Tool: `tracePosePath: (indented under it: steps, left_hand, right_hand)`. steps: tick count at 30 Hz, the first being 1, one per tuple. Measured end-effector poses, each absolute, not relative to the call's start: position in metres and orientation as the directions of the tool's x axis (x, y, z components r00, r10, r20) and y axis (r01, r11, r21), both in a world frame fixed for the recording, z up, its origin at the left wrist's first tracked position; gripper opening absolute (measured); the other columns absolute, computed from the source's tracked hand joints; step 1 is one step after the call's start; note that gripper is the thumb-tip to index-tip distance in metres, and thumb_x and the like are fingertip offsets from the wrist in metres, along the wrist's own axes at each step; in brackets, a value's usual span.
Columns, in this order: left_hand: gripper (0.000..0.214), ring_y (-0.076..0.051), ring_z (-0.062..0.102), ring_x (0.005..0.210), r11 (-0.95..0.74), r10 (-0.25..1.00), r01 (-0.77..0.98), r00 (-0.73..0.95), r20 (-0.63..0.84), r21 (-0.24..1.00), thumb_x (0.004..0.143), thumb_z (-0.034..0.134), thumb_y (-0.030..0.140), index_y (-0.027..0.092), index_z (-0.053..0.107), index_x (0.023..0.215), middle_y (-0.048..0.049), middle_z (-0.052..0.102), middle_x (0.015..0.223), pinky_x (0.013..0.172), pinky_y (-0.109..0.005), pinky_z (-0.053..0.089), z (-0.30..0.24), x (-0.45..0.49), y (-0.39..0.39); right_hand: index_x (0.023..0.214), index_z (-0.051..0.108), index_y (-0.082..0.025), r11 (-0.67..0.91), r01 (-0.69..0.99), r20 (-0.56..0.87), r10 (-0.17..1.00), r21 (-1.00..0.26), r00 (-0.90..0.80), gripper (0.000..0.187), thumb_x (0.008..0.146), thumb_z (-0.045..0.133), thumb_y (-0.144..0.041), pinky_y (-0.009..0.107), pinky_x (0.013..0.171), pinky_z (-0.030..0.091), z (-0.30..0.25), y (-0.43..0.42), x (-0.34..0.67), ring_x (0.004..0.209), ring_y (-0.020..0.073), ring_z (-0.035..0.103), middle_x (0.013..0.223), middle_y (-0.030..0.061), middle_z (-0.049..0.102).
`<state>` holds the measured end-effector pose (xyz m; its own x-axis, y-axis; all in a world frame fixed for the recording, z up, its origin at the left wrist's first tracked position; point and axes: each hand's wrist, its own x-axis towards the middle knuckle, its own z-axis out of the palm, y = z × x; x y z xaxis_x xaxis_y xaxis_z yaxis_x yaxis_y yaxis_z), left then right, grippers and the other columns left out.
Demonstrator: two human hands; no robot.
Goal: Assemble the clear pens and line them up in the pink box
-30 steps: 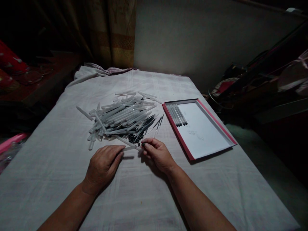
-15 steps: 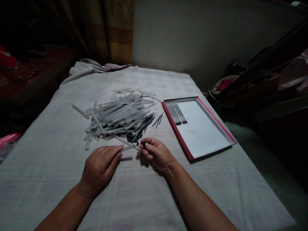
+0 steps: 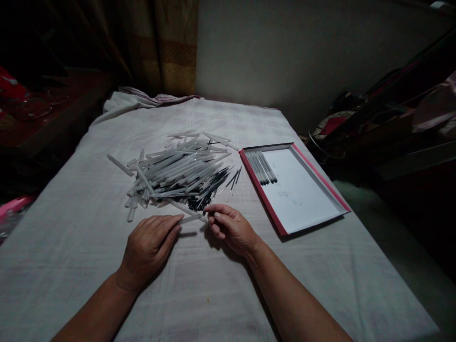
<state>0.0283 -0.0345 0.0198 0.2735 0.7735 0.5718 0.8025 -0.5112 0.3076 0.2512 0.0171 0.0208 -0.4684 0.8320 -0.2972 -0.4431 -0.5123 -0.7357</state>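
Observation:
Between the thumb and fingertips of my left hand point(image 3: 151, 244) is a clear pen barrel point(image 3: 191, 219), pointing right. My right hand point(image 3: 231, 228) is close to the barrel's far end, thumb and index finger pinched around a small black piece point(image 3: 211, 214), mostly hidden by the fingers. Just beyond both hands lies a heap of translucent pen barrels point(image 3: 178, 166). Dark ink refills point(image 3: 213, 185) and small black caps point(image 3: 195, 204) are gathered at the heap's near right side.
Right of the heap sits a shallow box lid point(image 3: 302, 190) with red sides and a white inside. Several pens point(image 3: 261, 167) with black ends lie side by side in its left corner. A pale checked cloth point(image 3: 199, 294) covers the table, bunched at the back left.
My right index finger has shifted slightly left, and the black piece shows less between the fingers. My left hand and the barrel are almost unmoved.

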Motion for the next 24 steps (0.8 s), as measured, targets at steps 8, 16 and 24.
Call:
tracePosePath:
  steps: [8,16,24]
  left_hand:
    - [0.023,-0.02,0.072,0.087,-0.509,0.775,0.807,0.278,0.567,0.3,0.096,0.056,0.023,0.02,0.068,0.115,-0.007,0.077,0.098,0.08,-0.032,0.054,0.019,0.028,-0.035]
    - [0.021,-0.02,0.071,0.087,-0.533,0.754,0.799,0.301,0.584,0.277,0.095,0.058,0.023,0.018,0.067,0.114,-0.0074,0.077,0.097,0.08,-0.032,0.053,0.02,0.029,-0.035]
    - [0.021,-0.02,0.07,0.086,-0.534,0.758,0.806,0.324,0.566,0.255,0.097,0.057,0.023,0.017,0.066,0.114,-0.0072,0.076,0.097,0.079,-0.033,0.052,0.02,0.029,-0.035]
  right_hand:
    - [0.086,0.064,-0.021,-0.447,-0.443,-0.318,0.886,-0.777,-0.337,0.041,0.063,0.089,-0.043,0.016,0.04,0.04,0.018,0.013,0.243,0.051,0.0088,0.056,0.081,0.0029,0.076]
    - [0.08,0.071,-0.019,-0.356,-0.37,-0.267,0.925,-0.858,-0.27,0.028,0.061,0.088,-0.032,0.02,0.046,0.033,0.02,0.009,0.237,0.045,0.0052,0.041,0.053,-0.0071,0.055]
    - [0.081,0.071,-0.02,-0.288,-0.316,-0.216,0.946,-0.904,-0.243,0.023,0.063,0.083,-0.029,0.023,0.053,0.038,0.019,0.008,0.238,0.053,0.0086,0.046,0.059,-0.006,0.055]
